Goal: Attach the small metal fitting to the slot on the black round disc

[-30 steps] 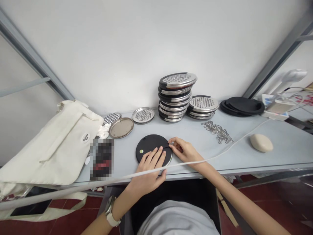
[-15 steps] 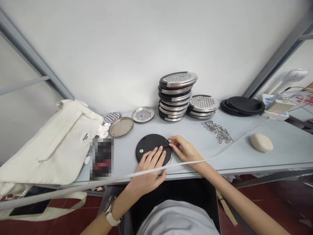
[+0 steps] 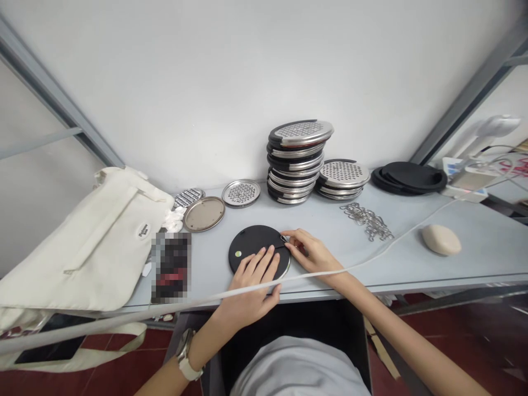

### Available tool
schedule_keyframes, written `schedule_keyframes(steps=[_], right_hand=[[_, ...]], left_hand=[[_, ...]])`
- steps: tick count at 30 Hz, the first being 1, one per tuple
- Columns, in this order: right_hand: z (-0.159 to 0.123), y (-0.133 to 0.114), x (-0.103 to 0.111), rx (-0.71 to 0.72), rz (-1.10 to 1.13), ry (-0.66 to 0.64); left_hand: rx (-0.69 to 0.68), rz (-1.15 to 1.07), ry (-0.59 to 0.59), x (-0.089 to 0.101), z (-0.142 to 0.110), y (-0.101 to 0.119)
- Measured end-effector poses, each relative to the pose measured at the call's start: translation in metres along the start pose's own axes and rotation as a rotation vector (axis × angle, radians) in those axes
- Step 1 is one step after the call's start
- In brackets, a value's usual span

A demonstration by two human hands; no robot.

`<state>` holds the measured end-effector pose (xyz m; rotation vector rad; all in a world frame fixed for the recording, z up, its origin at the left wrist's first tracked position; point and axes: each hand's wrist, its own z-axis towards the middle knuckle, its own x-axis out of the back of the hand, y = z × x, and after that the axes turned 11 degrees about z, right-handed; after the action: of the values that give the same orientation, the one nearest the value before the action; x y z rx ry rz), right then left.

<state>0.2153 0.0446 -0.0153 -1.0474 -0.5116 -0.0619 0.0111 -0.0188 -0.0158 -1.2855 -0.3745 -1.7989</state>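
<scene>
A round black disc (image 3: 253,240) with a small green-and-white sticker lies flat near the table's front edge, a strip of shiny metal showing at its lower right rim. My left hand (image 3: 256,280) rests flat across its lower part, fingers stretched out. At the right rim, thumb and forefinger of my right hand (image 3: 309,250) pinch a small wire hook (image 3: 284,239) against the disc. Part of the hook is hidden by the fingertips. Similar hooks form a loose metal pile (image 3: 367,221) to the right.
Stacked graters (image 3: 297,165) stand at the back, with a lower grater stack (image 3: 342,179) beside them and black discs (image 3: 408,179) farther right. Loose metal plates (image 3: 205,214) lie left. A white cable (image 3: 371,261) crosses over my forearms. A cream bag (image 3: 103,242) covers the left end.
The wire hook at the disc's rim has turned slightly and shows more between my right fingertips than a second ago. My left hand and the disc have stayed in place.
</scene>
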Motion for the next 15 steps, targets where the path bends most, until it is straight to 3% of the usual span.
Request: schedule_keyframes(steps=[15], right_hand=[[0.0,-0.0022,0.0011,-0.037,-0.032,-0.001]], left_hand=[[0.007,-0.009,-0.029,0.0007,0.0002,0.0001]])
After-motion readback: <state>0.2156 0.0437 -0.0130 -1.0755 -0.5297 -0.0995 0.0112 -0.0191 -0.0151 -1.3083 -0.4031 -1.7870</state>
